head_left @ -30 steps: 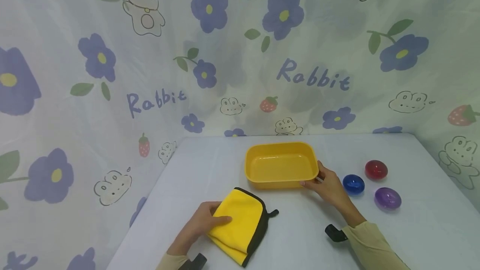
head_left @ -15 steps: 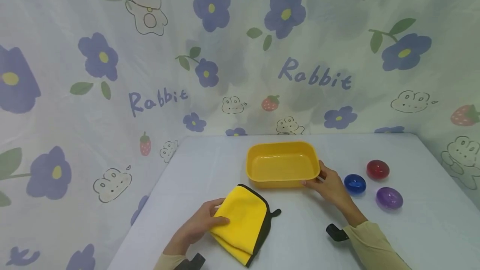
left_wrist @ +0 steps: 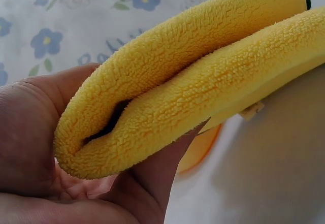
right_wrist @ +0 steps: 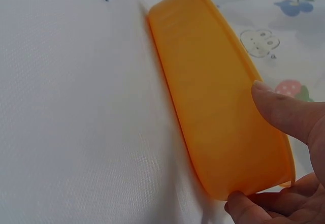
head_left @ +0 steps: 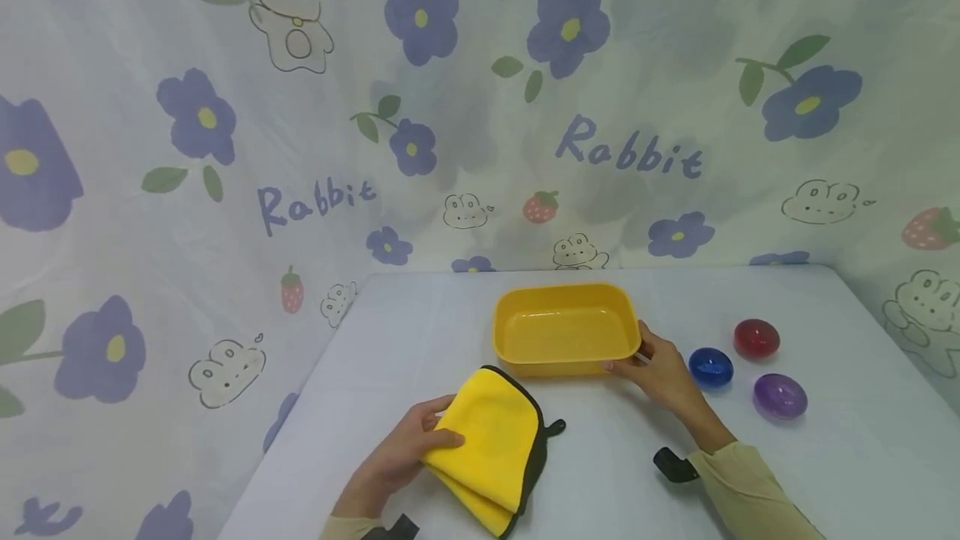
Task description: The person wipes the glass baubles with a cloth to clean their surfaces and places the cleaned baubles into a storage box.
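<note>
Nearest on the white table (head_left: 465,315), the left hand (head_left: 405,452) pinches a folded yellow microfibre cloth with dark edging (head_left: 491,440) at its left fold, thumb on top. Soft, light and limp, it should grip anywhere. Farther right, the right hand (head_left: 660,369) curls round the near right corner of a stiff, light, smooth yellow plastic rectangular tray (head_left: 564,329); its rim seems the best hold.

The backdrop cloth (head_left: 480,107) reads "Rabbit" twice in purple lettering.
</note>
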Available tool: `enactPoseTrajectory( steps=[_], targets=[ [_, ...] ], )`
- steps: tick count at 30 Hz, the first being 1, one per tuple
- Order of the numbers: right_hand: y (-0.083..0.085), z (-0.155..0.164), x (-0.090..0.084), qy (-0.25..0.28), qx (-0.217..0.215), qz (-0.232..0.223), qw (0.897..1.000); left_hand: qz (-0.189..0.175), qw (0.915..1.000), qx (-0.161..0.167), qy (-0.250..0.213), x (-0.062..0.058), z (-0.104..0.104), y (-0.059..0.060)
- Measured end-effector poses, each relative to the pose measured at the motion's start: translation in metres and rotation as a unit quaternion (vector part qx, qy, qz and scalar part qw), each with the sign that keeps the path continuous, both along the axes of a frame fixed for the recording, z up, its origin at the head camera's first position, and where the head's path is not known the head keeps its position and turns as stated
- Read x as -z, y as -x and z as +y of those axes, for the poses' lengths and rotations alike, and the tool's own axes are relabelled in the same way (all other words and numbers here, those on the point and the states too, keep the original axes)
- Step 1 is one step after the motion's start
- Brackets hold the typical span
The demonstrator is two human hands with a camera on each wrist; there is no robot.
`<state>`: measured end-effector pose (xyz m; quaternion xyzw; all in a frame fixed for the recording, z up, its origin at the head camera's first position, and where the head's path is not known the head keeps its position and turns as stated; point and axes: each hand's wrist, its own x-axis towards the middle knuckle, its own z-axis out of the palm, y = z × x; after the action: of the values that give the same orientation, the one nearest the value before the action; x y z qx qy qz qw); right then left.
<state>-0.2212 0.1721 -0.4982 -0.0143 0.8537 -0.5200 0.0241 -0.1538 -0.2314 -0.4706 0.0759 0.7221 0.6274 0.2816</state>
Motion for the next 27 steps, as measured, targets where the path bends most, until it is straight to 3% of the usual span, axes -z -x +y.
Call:
enactPoseTrajectory(
  steps=[18,22,27],
  targets=[
    [0.001,0.001,-0.002,-0.004,0.002,0.0,1.0,-0.005,0.9972,0.018,-0.072,-0.008,0.029,0.007],
    [0.0,0.004,-0.014,-0.033,0.003,-0.007,0.999,-0.001,0.9963,0.022,-0.084,-0.01,0.031,0.007],
    [-0.009,0.016,-0.044,-0.069,0.0,0.006,0.998,0.0,0.9952,0.024,-0.095,-0.01,0.032,0.007]
  ],
)
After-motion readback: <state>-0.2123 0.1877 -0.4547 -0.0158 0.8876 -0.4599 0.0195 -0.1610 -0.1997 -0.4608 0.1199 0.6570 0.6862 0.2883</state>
